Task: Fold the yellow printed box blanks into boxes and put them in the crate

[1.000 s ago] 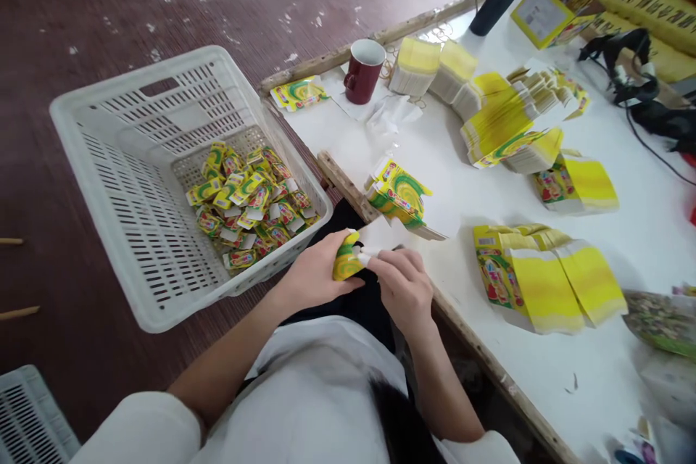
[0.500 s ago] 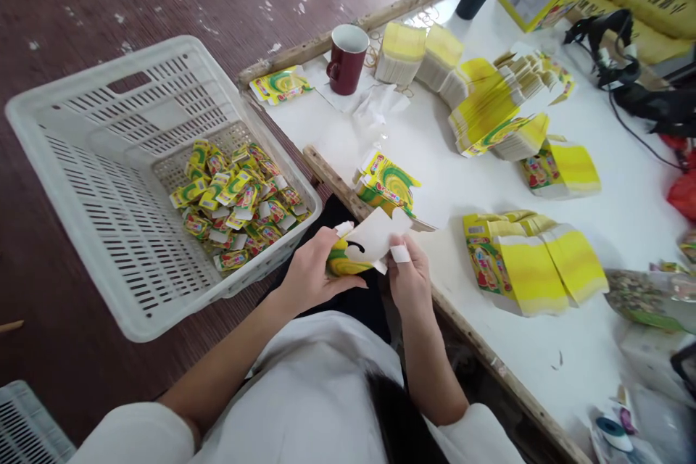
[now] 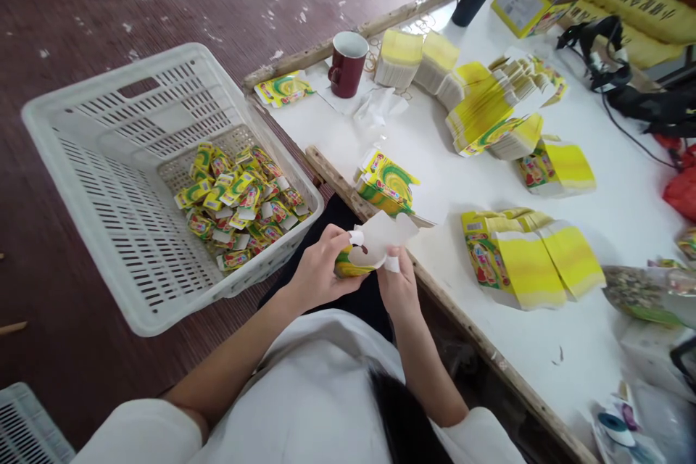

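Between my hands, above my lap at the table's edge, is a small yellow-green carton (image 3: pixel 351 264) with its white inner flaps standing up. My left hand (image 3: pixel 320 268) is wrapped round the carton's left side. On the other side my right hand (image 3: pixel 399 286) pinches the carton's right flap edge. White tape or a wrap shows at the fingertips of both hands. Just beyond, on the table edge, lies a short stack of flat yellow-green cartons (image 3: pixel 386 181).
At left a white plastic basket (image 3: pixel 92 217) holds several folded small cartons (image 3: pixel 239 196). On the white table (image 3: pixel 522 348) are stacks of flat yellow cartons (image 3: pixel 536 261), a maroon mug (image 3: pixel 348 69), a dark mug (image 3: pixel 473 0) and crumpled tissue (image 3: pixel 380 107). A raised wooden strip (image 3: pixel 337 177) borders the table.
My right hand has moved slightly left and closer to the carton. The carton's opening has widened and tilted a little. The whole view has shifted slightly.
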A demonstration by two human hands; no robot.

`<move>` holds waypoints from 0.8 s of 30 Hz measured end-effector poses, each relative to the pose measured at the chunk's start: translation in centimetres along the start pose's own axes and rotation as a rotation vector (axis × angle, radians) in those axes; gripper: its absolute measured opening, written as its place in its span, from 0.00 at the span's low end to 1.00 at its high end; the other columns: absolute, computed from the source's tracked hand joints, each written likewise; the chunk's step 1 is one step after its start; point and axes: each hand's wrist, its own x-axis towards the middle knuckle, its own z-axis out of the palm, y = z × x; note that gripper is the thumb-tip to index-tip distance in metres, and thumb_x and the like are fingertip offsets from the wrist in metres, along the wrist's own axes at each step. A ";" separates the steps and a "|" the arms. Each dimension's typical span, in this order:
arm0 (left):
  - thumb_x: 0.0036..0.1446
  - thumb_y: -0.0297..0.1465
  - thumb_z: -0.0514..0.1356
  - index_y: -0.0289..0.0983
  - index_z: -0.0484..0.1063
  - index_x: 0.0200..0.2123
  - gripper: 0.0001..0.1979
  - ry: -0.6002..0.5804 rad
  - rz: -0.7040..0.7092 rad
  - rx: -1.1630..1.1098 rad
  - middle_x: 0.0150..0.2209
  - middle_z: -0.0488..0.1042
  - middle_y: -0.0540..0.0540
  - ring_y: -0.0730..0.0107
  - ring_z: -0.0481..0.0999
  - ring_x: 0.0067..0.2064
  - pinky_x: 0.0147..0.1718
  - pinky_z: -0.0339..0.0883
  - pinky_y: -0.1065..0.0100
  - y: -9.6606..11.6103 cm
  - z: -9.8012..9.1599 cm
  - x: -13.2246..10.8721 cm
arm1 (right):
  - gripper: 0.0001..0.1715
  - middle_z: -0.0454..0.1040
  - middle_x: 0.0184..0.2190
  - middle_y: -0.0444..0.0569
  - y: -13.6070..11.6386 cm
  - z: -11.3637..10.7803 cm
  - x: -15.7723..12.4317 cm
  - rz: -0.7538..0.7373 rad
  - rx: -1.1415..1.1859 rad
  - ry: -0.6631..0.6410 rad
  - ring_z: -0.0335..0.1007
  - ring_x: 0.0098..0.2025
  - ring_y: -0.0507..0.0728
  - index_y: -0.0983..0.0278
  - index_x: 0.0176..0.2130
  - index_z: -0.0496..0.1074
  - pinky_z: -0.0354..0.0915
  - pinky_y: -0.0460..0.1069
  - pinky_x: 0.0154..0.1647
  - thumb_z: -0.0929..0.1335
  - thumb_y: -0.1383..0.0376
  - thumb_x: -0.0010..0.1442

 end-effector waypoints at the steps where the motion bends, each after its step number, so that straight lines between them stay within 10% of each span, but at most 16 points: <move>1: 0.53 0.33 0.67 0.44 0.57 0.57 0.31 -0.009 0.000 0.011 0.44 0.67 0.47 0.66 0.75 0.40 0.34 0.72 0.68 0.2 0.1 0.0 | 0.25 0.79 0.45 0.51 -0.3 0.2 0.1 -0.026 -0.060 0.037 0.73 0.53 0.61 0.60 0.47 0.75 0.67 0.56 0.59 0.67 0.44 0.65; 6: 0.50 0.30 0.65 0.44 0.54 0.52 0.29 -0.149 -0.207 0.010 0.42 0.70 0.48 0.63 0.78 0.37 0.32 0.71 0.65 1.2 0.3 0.0 | 0.27 0.81 0.43 0.50 -1.1 1.1 1.0 0.072 0.024 -0.068 0.78 0.46 0.60 0.60 0.53 0.73 0.73 0.56 0.52 0.73 0.49 0.60; 13: 0.48 0.29 0.64 0.42 0.48 0.57 0.37 -0.410 -0.404 -0.139 0.42 0.73 0.45 0.59 0.80 0.38 0.33 0.75 0.60 0.6 0.4 0.5 | 0.36 0.65 0.68 0.54 -1.3 -0.4 0.9 -0.082 -0.308 -0.415 0.62 0.69 0.64 0.57 0.68 0.63 0.60 0.61 0.70 0.70 0.53 0.65; 20: 0.48 0.27 0.67 0.39 0.59 0.58 0.34 -0.246 -0.315 0.162 0.54 0.71 0.36 0.47 0.74 0.57 0.53 0.71 0.46 -0.6 -0.2 -0.2 | 0.34 0.62 0.70 0.54 0.8 -1.6 1.4 -0.285 -0.524 -0.181 0.60 0.70 0.61 0.55 0.72 0.54 0.60 0.61 0.70 0.62 0.65 0.71; 24: 0.51 0.27 0.66 0.38 0.66 0.53 0.26 -0.186 -0.251 0.136 0.49 0.76 0.41 0.55 0.78 0.51 0.51 0.74 0.55 -0.8 -2.3 0.1 | 0.36 0.51 0.74 0.57 0.7 -2.2 1.5 -0.377 -0.656 -0.369 0.47 0.75 0.64 0.56 0.72 0.53 0.60 0.62 0.69 0.64 0.64 0.70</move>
